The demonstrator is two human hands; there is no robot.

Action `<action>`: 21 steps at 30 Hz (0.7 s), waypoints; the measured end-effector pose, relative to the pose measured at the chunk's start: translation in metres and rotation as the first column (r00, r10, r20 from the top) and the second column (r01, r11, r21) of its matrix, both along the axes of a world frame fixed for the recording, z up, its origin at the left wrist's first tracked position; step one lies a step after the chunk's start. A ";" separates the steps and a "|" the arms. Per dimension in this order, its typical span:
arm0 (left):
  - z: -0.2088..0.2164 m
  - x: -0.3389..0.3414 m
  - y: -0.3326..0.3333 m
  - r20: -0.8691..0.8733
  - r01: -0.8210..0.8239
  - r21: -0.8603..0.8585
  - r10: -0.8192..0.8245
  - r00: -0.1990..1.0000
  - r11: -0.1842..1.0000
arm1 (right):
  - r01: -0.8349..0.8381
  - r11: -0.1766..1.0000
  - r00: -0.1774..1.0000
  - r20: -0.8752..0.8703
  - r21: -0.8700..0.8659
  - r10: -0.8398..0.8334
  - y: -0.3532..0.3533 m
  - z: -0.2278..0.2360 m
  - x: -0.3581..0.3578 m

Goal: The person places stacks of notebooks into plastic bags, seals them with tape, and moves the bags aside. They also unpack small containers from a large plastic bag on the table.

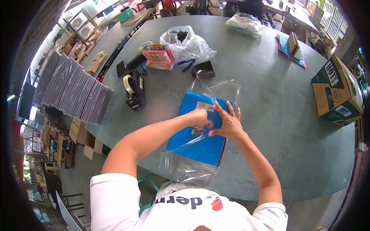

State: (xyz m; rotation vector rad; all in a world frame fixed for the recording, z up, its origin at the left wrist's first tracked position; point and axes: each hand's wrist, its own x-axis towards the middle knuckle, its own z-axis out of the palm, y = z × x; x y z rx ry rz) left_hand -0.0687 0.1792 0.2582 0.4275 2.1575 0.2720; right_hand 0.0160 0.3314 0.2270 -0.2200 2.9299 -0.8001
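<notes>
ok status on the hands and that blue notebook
Left hand and right hand both pressing on blue notebook. Notebook flat on table in clear plastic sleeve. Tape dispenser off to the left, clear.

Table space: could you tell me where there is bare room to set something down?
The table is bare between the blue notebook under both hands and the cardboard box, and along the near right edge. It is crowded at the far left: tape dispenser, stacked packets and plastic bag.
</notes>
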 end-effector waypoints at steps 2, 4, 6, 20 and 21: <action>-0.001 -0.003 -0.014 -0.217 0.112 0.099 -0.089 0.972 0.989 | 0.161 0.987 0.981 -0.107 0.001 -0.160 0.024 -0.020 -0.008; -0.012 -0.021 -0.045 -0.568 0.016 0.462 0.282 0.773 0.887 | 0.535 0.651 0.655 -0.223 -0.539 -0.722 0.055 -0.035 -0.016; -0.047 -0.031 -0.082 -0.547 -0.125 0.556 0.475 0.690 0.822 | 0.556 0.706 0.709 -0.193 -0.439 -0.679 0.029 -0.053 -0.005; -0.008 0.018 -0.167 0.133 -0.135 0.991 0.068 0.989 0.015 | -0.365 0.559 0.919 -0.383 -0.745 0.090 0.009 0.084 0.077; -0.021 0.021 -0.178 0.292 -0.294 0.954 0.031 0.956 0.058 | -0.282 0.535 0.957 -0.275 -0.796 0.094 0.000 0.084 0.082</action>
